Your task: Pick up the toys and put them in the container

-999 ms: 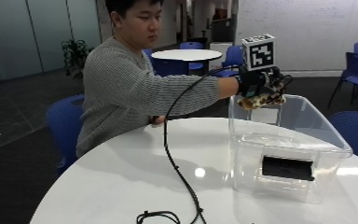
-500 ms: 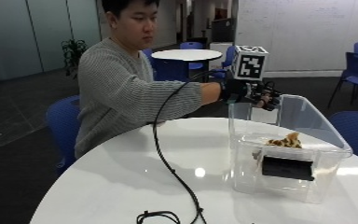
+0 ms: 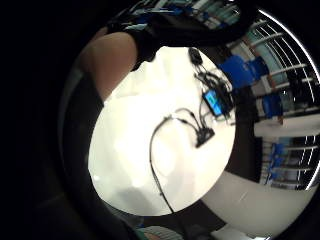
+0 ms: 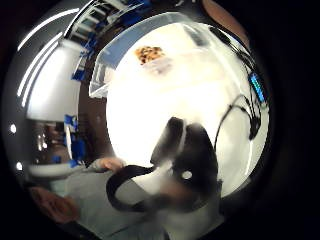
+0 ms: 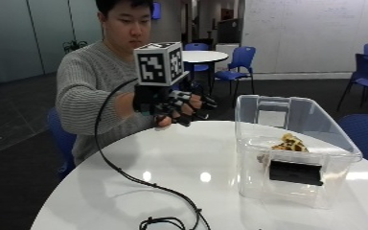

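1. Outside view: hand (image 5: pixel 178 106) above the table's (image 5: pixel 190 167) far edge, fingers loosely curled, holding nothing; bin (image 5: pixel 295 153) at 3 o'clock near the rim; toy (image 5: pixel 289 143) inside; bare tabletop between.
2. Thumb-side view: toy (image 4: pixel 150 53) in bin (image 4: pixel 107 62).
3. Little-finger view: open tabletop (image 3: pixel 145 160).

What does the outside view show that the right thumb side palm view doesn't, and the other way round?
Only the outside view shows the gloved right hand whole, raised above the white table beside the clear container, holding nothing, and the black label on the container's front wall. Only the thumb side palm view shows a device with a blue screen lying on the table. Both show the giraffe-patterned toy inside the container and the black cable running across the table.
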The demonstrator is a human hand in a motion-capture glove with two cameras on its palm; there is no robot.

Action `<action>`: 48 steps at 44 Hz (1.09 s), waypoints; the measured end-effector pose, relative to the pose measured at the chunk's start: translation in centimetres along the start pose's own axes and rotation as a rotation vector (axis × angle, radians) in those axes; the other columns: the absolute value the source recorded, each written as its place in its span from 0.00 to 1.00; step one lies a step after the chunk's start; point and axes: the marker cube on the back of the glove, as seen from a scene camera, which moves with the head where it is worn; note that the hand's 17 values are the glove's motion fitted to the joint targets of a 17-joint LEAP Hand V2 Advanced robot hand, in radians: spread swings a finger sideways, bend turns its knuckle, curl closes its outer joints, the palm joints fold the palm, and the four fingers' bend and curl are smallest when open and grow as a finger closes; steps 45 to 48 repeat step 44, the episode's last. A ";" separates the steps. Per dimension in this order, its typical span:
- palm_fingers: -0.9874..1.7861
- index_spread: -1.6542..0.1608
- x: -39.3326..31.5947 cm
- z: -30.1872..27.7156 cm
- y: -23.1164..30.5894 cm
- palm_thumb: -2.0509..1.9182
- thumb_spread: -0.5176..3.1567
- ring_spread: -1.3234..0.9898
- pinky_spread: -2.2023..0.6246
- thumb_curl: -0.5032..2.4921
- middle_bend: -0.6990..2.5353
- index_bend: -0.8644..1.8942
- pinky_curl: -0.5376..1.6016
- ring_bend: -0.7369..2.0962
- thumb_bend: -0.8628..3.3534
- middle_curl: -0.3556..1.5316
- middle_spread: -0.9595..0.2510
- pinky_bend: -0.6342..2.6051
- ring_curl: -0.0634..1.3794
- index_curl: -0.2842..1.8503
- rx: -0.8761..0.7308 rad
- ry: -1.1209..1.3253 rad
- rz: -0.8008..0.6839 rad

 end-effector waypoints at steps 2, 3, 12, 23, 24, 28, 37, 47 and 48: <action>0.33 0.70 1.5 -0.2 1.0 0.52 0.53 0.50 0.79 0.31 0.27 0.38 0.40 0.39 0.20 0.36 0.65 0.45 0.27 0.28 0.007 -0.008 0.066; 0.33 0.70 2.0 -0.2 1.6 0.52 0.53 0.50 0.79 0.31 0.27 0.38 0.40 0.39 0.20 0.36 0.64 0.44 0.27 0.28 0.011 -0.010 0.081; 0.34 0.70 1.4 1.4 8.0 0.52 0.54 0.50 0.79 0.31 0.27 0.38 0.40 0.38 0.20 0.36 0.64 0.44 0.27 0.28 0.038 -0.044 0.042; 0.35 0.70 -5.0 9.7 23.0 0.52 0.54 0.50 0.80 0.30 0.27 0.38 0.40 0.37 0.20 0.36 0.64 0.43 0.27 0.29 -0.001 -0.017 -0.036; 0.35 0.70 -5.5 10.4 24.2 0.52 0.54 0.50 0.80 0.30 0.27 0.38 0.40 0.37 0.20 0.36 0.64 0.43 0.27 0.29 -0.005 -0.012 -0.030; 0.35 0.70 -6.8 12.1 27.6 0.52 0.55 0.50 0.80 0.30 0.27 0.38 0.40 0.37 0.20 0.36 0.64 0.42 0.27 0.30 -0.005 -0.006 0.001; 0.35 0.70 -7.5 12.8 29.2 0.52 0.55 0.50 0.80 0.30 0.27 0.38 0.40 0.37 0.20 0.36 0.64 0.41 0.27 0.30 0.009 0.001 0.010; 0.35 0.70 -7.2 12.7 28.2 0.52 0.55 0.50 0.80 0.30 0.27 0.38 0.40 0.37 0.20 0.36 0.63 0.41 0.27 0.30 0.024 -0.001 0.008; 0.35 0.70 -7.2 12.7 28.2 0.52 0.55 0.50 0.80 0.30 0.27 0.38 0.40 0.37 0.20 0.36 0.63 0.41 0.27 0.30 0.024 -0.001 0.008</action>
